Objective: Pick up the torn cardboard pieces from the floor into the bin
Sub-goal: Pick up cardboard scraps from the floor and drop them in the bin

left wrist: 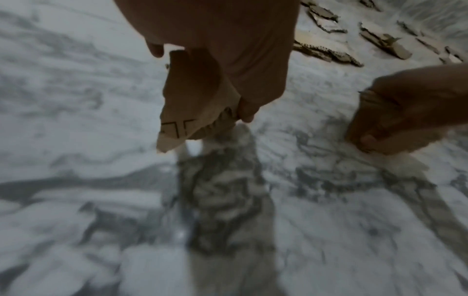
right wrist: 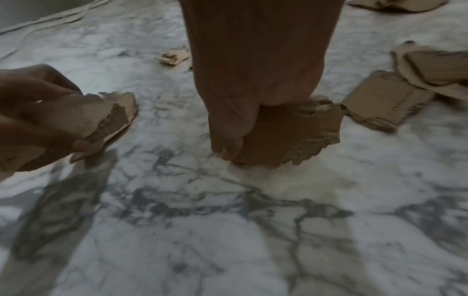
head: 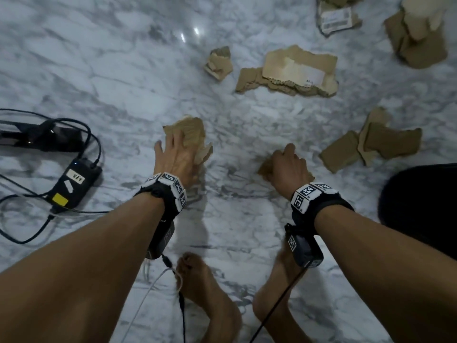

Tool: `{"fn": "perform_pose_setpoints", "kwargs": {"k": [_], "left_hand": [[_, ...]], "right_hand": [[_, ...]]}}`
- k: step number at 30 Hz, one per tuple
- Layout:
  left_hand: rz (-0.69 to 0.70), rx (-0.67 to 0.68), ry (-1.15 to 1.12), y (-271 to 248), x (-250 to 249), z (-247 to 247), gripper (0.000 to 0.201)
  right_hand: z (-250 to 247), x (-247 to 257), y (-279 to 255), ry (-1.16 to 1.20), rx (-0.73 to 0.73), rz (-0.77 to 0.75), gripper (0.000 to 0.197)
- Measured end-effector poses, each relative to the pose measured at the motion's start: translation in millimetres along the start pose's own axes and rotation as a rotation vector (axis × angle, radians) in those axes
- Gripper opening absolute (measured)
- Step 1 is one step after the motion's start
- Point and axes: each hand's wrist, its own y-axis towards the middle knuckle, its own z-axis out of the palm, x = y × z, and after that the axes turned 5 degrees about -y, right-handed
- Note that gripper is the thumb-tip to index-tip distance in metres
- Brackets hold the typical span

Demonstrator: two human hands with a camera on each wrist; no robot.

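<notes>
Torn brown cardboard pieces lie scattered on the white marble floor. My left hand (head: 178, 152) pinches a ragged cardboard piece (head: 191, 133) between thumb and fingers; in the left wrist view this printed piece (left wrist: 185, 120) hangs just above the floor. My right hand (head: 288, 162) grips a smaller torn piece (head: 265, 168), with the fingers curled round the scrap (right wrist: 291, 136) as its lower edge touches the floor. A black rounded shape (head: 420, 201) at the right edge looks like the bin; its opening is out of frame.
More pieces lie ahead: a small one (head: 218, 63), a large labelled one (head: 291, 70), a pile (head: 371, 144) at the right, others at the far right (head: 418, 38). A black power adapter with cables (head: 74, 181) lies left. My bare feet (head: 210, 293) stand below.
</notes>
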Motion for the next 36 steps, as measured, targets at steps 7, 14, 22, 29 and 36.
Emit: {"fn": "perform_pose_setpoints", "kwargs": {"k": [7,14,22,29,36], "left_hand": [[-0.163,0.095,-0.070,56,-23,-7,0.048],[-0.093,0.166,-0.007,57,-72,-8,0.038],[0.020,0.195,-0.108,52,-124,-8,0.056],[0.084,0.244,-0.085,29,-158,-29,0.045],[0.271,0.241,-0.078,-33,-220,-137,0.051]], "right_hand": [[-22,-86,21,0.067,-0.121,0.207,0.063],[-19,-130,37,0.543,-0.134,0.480,0.102],[-1,-128,28,0.824,-0.137,0.502,0.129],[-14,-106,-25,0.816,-0.080,0.397,0.058],[-104,-115,-133,0.848,-0.241,0.465,0.040]]}}
